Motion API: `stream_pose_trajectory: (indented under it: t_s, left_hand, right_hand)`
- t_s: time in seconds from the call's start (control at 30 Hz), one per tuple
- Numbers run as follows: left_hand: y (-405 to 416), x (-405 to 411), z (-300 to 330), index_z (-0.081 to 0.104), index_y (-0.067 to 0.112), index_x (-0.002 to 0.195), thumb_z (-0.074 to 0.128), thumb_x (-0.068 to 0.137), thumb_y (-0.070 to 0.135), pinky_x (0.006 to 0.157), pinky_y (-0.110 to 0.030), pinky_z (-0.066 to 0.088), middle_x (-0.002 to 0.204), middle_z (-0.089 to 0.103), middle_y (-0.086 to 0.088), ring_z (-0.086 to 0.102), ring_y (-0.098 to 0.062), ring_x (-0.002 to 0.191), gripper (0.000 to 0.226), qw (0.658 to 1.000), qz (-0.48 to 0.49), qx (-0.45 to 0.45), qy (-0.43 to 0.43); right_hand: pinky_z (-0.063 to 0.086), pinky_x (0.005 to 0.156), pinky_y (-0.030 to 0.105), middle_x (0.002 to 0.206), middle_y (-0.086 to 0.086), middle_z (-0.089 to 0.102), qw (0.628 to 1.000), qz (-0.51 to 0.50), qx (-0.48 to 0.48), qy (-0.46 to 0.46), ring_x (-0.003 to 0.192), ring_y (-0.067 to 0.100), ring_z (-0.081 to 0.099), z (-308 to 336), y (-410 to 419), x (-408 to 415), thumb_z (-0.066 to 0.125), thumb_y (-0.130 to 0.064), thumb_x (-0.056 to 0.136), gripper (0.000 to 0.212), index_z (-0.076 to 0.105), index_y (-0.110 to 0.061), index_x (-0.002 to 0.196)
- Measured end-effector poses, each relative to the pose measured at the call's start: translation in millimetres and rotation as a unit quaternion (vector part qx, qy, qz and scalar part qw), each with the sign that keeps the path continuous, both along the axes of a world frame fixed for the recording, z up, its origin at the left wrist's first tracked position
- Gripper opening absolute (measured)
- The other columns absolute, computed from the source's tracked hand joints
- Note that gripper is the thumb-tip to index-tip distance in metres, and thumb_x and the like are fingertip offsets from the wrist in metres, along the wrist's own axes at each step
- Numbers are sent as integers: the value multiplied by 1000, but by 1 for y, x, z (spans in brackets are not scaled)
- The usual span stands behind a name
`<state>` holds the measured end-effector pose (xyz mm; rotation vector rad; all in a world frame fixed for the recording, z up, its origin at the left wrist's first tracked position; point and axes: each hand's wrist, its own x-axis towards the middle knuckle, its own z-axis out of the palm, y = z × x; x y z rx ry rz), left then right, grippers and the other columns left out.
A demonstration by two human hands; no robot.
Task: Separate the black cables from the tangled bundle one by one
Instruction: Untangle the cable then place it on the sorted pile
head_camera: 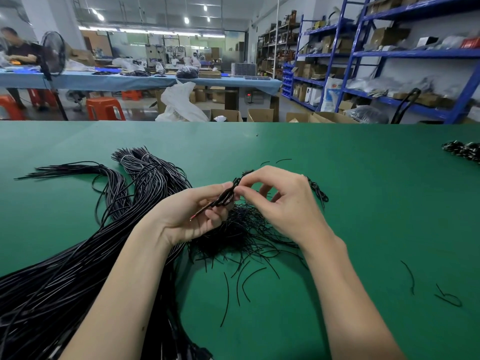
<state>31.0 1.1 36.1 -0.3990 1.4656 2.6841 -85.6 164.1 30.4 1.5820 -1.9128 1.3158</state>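
Observation:
A thick bundle of long black cables [78, 261] runs from the lower left across the green table [337, 157] and fans out at the far end. My left hand [192, 214] holds a small bunch of black cables [224, 197] between thumb and fingers; one end shows a red tip. My right hand [283, 201] pinches the top of that same bunch with thumb and forefinger. Under both hands lies a tangled pile of thin short black wires [244, 235].
Loose black wire pieces [410, 276] lie scattered at the right and in front of the pile. A small black cable coil [318, 190] sits behind my right hand, another cable heap [465, 150] at the far right edge. Shelves, cartons and a person at a blue table stand beyond.

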Motion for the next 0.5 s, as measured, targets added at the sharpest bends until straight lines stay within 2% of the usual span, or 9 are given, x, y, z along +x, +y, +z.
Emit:
stream_pose_trajectory:
  t_s: [0.07,0.17,0.3,0.43,0.5]
  left_hand:
    - [0,2,0,72,5,89,63,85,19,40,-11,41,73,61,-1,49,-5,52,17,1000,0,-5,11]
    - [1,2,-2,73,9,96,68,80,21,43,-12,44,76,65,1,49,-5,53,21,998,26,-60,23]
    - [0,1,-5,78,13,90,82,74,29,50,-12,44,63,55,7,43,-2,53,23,989,34,-135,42]
    - [1,-2,-7,77,7,93,75,77,22,49,-11,46,60,51,5,45,-1,46,22,989,59,-116,71]
    - [5,-5,-7,77,6,91,74,77,21,49,-11,45,59,47,5,46,-1,47,21,982,82,-139,98]
  right_hand:
    - [38,59,6,94,-22,70,1000,13,-13,-11,69,13,64,1,-1,2,74,-38,91,7,74,-33,96]
    - [39,58,5,91,-22,70,999,24,-15,-37,71,12,65,1,-3,4,77,-32,90,3,75,-31,92]
    - [39,56,5,86,-22,70,996,21,-35,-77,72,11,65,-1,-5,6,77,-28,89,3,75,-29,87]
    - [38,52,9,84,-22,71,992,3,-44,-115,71,12,64,-7,-7,8,76,-29,90,4,74,-30,86]
    - [36,50,10,82,-20,70,991,-12,-62,-118,71,11,63,-10,-7,11,75,-26,90,7,73,-28,84]
